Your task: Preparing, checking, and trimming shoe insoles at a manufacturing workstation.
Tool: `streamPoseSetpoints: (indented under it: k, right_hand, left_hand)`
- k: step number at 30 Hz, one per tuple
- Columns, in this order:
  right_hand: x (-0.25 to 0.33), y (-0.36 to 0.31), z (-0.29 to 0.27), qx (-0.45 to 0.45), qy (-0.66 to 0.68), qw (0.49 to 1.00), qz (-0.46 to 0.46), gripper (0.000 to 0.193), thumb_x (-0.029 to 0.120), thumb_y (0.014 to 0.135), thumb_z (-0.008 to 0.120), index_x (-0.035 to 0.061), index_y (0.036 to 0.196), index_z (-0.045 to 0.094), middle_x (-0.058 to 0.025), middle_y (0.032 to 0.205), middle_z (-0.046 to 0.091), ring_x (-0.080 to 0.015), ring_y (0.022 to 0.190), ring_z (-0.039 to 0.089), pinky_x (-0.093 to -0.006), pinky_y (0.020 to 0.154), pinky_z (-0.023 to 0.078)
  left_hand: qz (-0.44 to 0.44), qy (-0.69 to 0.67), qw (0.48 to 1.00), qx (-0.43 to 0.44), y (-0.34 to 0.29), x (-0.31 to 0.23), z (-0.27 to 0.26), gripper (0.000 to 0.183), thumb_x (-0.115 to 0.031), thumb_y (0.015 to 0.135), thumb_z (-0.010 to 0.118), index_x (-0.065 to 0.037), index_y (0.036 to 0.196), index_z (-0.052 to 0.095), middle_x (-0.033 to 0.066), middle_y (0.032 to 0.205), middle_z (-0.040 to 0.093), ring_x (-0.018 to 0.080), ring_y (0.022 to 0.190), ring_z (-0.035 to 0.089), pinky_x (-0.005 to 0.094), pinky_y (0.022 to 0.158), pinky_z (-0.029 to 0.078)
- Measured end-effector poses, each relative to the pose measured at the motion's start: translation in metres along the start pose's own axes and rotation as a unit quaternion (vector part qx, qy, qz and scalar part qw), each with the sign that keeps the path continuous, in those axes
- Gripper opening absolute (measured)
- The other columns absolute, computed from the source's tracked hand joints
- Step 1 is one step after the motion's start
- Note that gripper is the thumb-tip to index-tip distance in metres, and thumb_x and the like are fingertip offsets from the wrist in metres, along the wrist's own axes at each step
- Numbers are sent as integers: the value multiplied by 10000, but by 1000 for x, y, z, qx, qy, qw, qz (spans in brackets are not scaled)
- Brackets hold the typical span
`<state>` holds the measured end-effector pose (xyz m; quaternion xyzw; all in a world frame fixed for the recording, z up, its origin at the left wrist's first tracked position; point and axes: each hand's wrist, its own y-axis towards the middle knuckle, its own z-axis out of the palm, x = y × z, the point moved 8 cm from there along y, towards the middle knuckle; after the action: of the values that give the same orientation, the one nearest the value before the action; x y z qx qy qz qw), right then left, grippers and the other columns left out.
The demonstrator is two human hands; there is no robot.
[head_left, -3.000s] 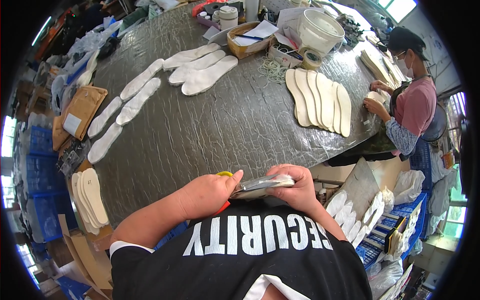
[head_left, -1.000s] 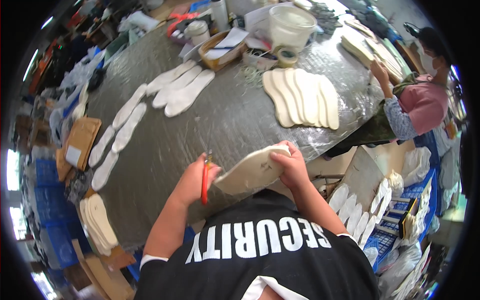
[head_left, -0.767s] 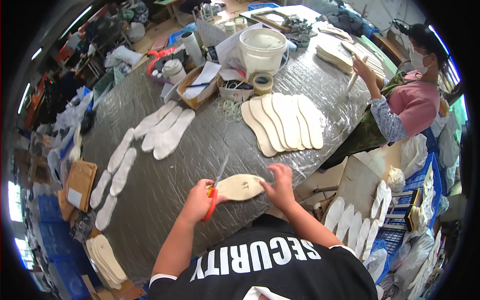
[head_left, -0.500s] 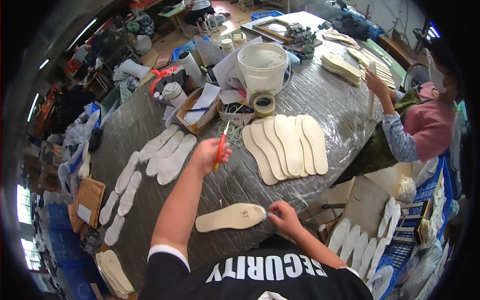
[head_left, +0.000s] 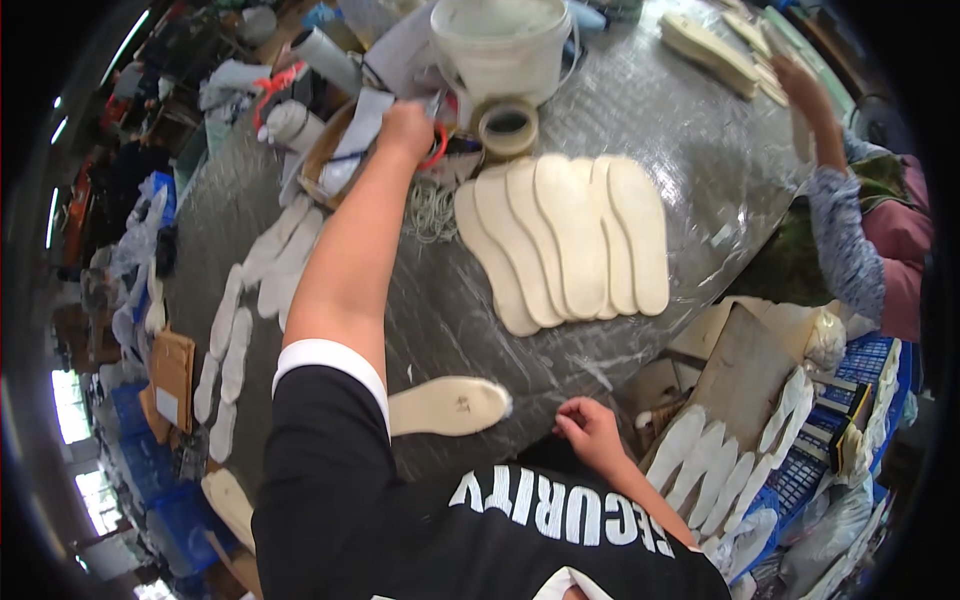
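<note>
My left hand [head_left: 407,128] is stretched far across the table and grips red-handled scissors [head_left: 437,150], beside a roll of tape [head_left: 508,126] and a cardboard tray [head_left: 340,150]. My right hand [head_left: 588,432] rests near the table's front edge with its fingers loosely curled and nothing in it. A beige insole [head_left: 447,406] lies flat on the table just left of that hand. A fanned row of several beige insoles [head_left: 570,240] lies in the middle of the grey table [head_left: 480,310].
A white bucket [head_left: 500,45] stands at the back. White insoles [head_left: 262,280] lie in rows at the left. Another person [head_left: 865,230] works at the right with more insoles [head_left: 715,50]. Insoles in a box [head_left: 720,460] sit at the lower right.
My left hand has carried the scissors from the insole out to the far side of the table. My right hand has put the insole flat on the table and let go.
</note>
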<state>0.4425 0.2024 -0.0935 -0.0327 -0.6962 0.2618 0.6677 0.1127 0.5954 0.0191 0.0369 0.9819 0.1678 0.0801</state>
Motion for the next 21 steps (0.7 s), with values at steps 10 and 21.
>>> streamPoseSetpoints:
  k: [10, 21]
  right_hand:
    - [74, 32, 82, 27, -380, 899, -215, 584, 250, 717, 796, 20, 1178, 521, -147, 1137, 555, -290, 939, 597, -382, 769, 511]
    - [44, 75, 157, 123, -179, 968, -127, 46, 12, 837, 645, 9, 833, 599, 4, 703, 556, -69, 640, 490, -230, 596, 419]
  left_hand:
    - [-205, -202, 859, 425, -387, 10, -74, 357, -218, 676, 776, -21, 956, 677, 164, 931, 688, 295, 849, 667, 379, 754, 529]
    - [-320, -229, 914, 97, -541, 76, -232, 174, -116, 862, 604, -3, 987, 649, 146, 962, 619, 308, 889, 606, 349, 791, 488]
